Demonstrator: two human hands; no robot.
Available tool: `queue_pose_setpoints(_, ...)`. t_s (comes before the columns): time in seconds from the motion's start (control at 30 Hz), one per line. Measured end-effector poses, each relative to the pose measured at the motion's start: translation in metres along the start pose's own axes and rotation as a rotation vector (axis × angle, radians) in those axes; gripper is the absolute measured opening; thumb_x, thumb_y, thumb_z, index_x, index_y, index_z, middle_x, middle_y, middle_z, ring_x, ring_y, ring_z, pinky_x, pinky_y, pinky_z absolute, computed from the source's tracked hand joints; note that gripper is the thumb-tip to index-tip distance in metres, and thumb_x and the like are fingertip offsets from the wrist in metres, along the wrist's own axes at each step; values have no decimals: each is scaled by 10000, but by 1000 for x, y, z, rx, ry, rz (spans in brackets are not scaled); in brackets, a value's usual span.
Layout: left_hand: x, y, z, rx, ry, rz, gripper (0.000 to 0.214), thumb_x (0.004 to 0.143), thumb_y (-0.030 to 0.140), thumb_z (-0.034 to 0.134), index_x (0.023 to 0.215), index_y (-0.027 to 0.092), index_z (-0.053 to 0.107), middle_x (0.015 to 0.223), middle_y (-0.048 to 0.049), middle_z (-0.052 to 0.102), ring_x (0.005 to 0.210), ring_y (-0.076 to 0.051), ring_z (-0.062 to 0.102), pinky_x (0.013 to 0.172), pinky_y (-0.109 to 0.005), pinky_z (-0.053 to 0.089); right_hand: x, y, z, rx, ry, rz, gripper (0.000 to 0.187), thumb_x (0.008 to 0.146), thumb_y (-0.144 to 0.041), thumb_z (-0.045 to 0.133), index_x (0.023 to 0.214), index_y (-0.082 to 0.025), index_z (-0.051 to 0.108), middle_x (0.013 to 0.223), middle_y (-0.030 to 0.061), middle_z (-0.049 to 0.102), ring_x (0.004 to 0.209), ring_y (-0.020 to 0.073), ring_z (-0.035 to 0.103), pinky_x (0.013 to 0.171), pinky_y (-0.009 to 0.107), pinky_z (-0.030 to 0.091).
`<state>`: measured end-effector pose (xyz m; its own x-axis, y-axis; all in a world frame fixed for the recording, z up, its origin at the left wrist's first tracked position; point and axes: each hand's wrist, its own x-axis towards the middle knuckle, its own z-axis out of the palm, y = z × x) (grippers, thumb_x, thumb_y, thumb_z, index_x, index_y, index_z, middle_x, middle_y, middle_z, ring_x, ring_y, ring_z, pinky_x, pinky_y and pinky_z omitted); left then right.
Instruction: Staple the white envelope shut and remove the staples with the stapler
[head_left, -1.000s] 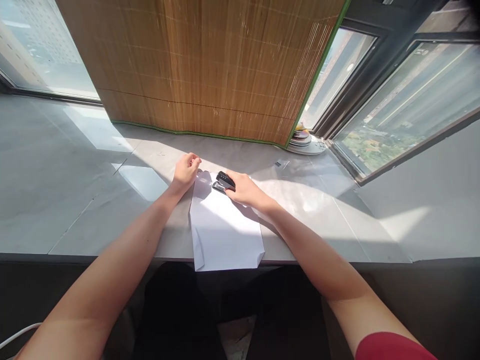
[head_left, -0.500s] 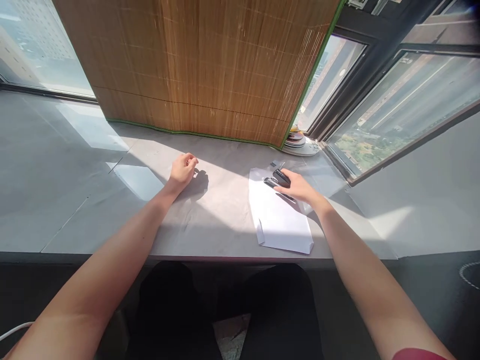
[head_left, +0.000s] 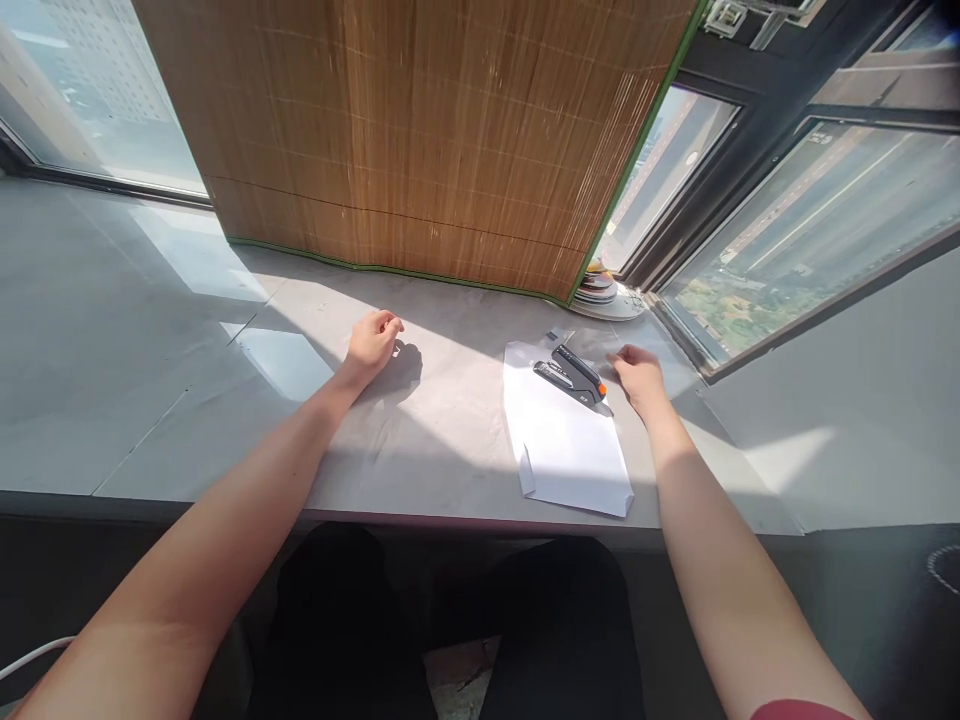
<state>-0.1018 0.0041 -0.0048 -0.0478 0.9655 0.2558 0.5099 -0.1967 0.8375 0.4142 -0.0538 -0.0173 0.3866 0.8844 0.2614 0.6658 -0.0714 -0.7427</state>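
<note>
A black stapler (head_left: 571,376) with an orange tip at its near end lies on the upper part of white paper (head_left: 574,455), with no hand on it. My right hand (head_left: 637,378) is just right of the stapler, fingers curled together beside a clear plastic bag (head_left: 592,345). Whether the fingertips pinch the bag's edge is too fine to make out. Resting on the grey countertop (head_left: 442,400), my left hand (head_left: 373,343) is loosely closed, and nothing shows in its fingers.
A bamboo blind (head_left: 435,140) with green edging hangs down to the back of the countertop. Stacked plates (head_left: 609,298) stand in the back right corner by the windows. The right wall (head_left: 847,430) borders the counter, and my knees are below its front edge.
My right hand has let go of the stapler, leaving it on the paper, and has moved right to the plastic bag. The left hand stays in place; the view has shifted slightly.
</note>
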Motion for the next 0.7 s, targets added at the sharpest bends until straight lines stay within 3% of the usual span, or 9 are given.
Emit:
queue_pose_setpoints(0.13, -3, 4, -2, 24, -12, -9, 210, 922, 297, 543, 779, 229, 680, 747, -25, 678, 714, -194, 640, 693, -304, 489, -1, -6, 3, -265, -126, -129, 256, 758, -409, 645, 632, -276, 466, 595, 6, 513, 647, 195, 420, 647, 376, 331)
queue_pose_setpoints(0.5, -4, -1, -1, -10, -47, -17, 197, 894, 329, 550, 772, 243, 678, 683, -13, 671, 672, -206, 659, 631, -315, 459, -5, -12, 7, -352, -100, -183, 249, 828, -388, 629, 657, -283, 482, 646, 46, 583, 669, 232, 498, 700, 397, 406)
queue_pose_setpoints(0.63, -4, 3, -1, -2, -37, 1, 198, 890, 311, 543, 755, 239, 667, 683, -13, 663, 669, -196, 640, 632, -307, 452, -5, -22, 19, -314, -107, -293, 178, 863, -422, 632, 892, -249, 658, 995, 134, 756, 915, 307, 668, 871, 443, 526)
queue_pose_setpoints(0.7, -6, 6, -2, 12, -34, 1, 223, 889, 295, 539, 682, 239, 601, 622, 0, 583, 621, -178, 571, 602, -305, 407, -5, -28, 27, -289, -177, -350, 312, 861, -395, 637, 1124, -242, 708, 1305, 160, 750, 1193, 355, 678, 1036, 495, 538)
